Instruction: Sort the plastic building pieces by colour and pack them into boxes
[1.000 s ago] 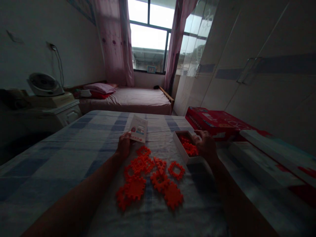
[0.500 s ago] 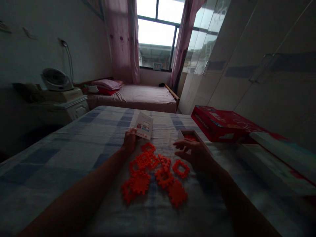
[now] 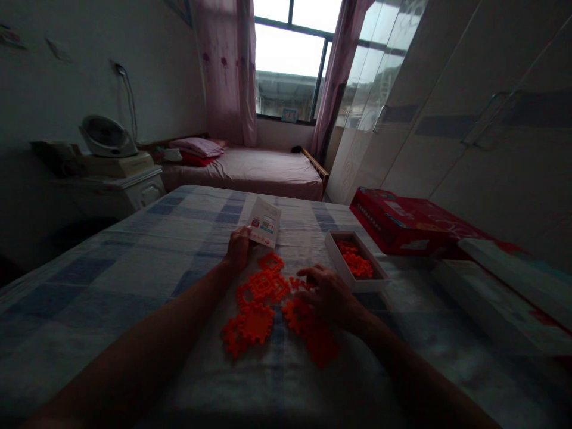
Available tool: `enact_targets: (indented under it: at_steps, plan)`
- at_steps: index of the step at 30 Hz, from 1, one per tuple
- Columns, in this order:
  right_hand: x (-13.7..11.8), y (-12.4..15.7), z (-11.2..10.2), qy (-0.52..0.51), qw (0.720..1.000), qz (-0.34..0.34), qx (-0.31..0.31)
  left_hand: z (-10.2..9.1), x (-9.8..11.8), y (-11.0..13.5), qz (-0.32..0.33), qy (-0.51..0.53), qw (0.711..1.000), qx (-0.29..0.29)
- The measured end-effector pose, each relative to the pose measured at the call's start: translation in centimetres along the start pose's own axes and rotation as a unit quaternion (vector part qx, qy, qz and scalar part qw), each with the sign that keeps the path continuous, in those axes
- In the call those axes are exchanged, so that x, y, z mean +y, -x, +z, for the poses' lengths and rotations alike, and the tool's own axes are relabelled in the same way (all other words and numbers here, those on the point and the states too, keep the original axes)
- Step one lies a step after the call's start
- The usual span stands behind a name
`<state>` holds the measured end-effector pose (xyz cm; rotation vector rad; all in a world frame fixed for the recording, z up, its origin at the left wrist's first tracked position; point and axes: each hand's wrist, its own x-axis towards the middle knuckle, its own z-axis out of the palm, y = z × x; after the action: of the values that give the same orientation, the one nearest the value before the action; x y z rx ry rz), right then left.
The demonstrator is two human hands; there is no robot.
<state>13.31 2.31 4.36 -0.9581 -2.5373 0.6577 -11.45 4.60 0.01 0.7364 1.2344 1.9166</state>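
Several orange-red interlocking toy pieces (image 3: 259,325) with toothed edges lie in a loose heap on the checked bedsheet (image 3: 170,244). Some are solid squares, others are open frames. My left hand (image 3: 238,247), behind the heap, has its fingers closed on the near left edge of a white printed booklet (image 3: 264,223). Over the right side of the heap is my right hand (image 3: 324,289), fingers apart and reaching left, hiding some pieces below it. Whether it touches them I cannot tell. Beside it stands an open white box (image 3: 337,259) with more orange-red pieces (image 3: 357,265) inside.
A red box (image 3: 402,223) lies at the right, with a pale flat box (image 3: 482,298) nearer me. Beyond the bed's far edge is a second bed (image 3: 268,170) under a window. A small fan (image 3: 107,137) stands on a cabinet at the left; a wardrobe lines the right.
My right hand has moved left and slightly nearer, from in front of the white box to over the pieces. The box is now uncovered. My left hand keeps its hold on the booklet.
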Motion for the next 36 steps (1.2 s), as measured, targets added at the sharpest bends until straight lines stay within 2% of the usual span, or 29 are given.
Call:
enact_targets:
  at_steps: [3,6,8,11,14,17,23,29,31,32,34,36]
  plan:
    - [0.1,0.0,-1.4,-0.098,0.995,-0.007,-0.02,-0.1,-0.1,0.0,0.001,-0.001,1.0,-0.012]
    - [0.0,0.3,-2.9,-0.217,0.971,-0.005,-0.101,-0.3,-0.3,-0.1,0.009,-0.004,1.0,-0.014]
    - [-0.1,0.7,-3.2,-0.241,0.959,-0.008,-0.148,-0.4,-0.4,-0.1,0.014,-0.007,1.0,-0.014]
    - [-0.3,1.2,-2.5,-0.168,0.97,-0.042,-0.168,-0.6,-0.6,-0.4,0.019,-0.009,1.0,-0.018]
    - [-0.4,1.5,-1.4,-0.05,0.983,-0.092,-0.15,-0.8,-0.9,-0.6,0.021,-0.009,1.0,-0.021]
    - [-0.2,1.4,-0.8,0.016,0.984,-0.114,-0.136,-0.8,-1.0,-0.7,0.021,-0.006,1.0,-0.016]
    - [-0.6,1.5,-1.1,0.047,0.984,-0.081,-0.149,-0.2,-0.2,0.1,0.008,-0.002,1.0,-0.006]
    - [-1.3,2.4,-0.9,-0.016,0.987,-0.048,-0.152,-0.2,0.0,0.2,-0.002,-0.008,1.0,-0.003]
    - [-1.2,2.0,-1.1,-0.042,0.989,-0.048,-0.132,-0.2,0.0,0.1,-0.002,-0.014,1.0,-0.001]
    - [-1.1,1.7,-1.5,-0.051,0.992,-0.045,-0.103,-0.2,0.0,0.1,-0.001,-0.016,1.0,0.0]
    - [-0.3,0.9,-2.8,-0.057,0.998,-0.024,-0.002,-0.2,0.1,0.2,0.0,-0.018,1.0,0.0]
    - [1.2,0.3,-4.6,-0.052,0.99,0.012,0.132,-0.1,0.3,0.4,0.001,-0.019,1.0,-0.002]
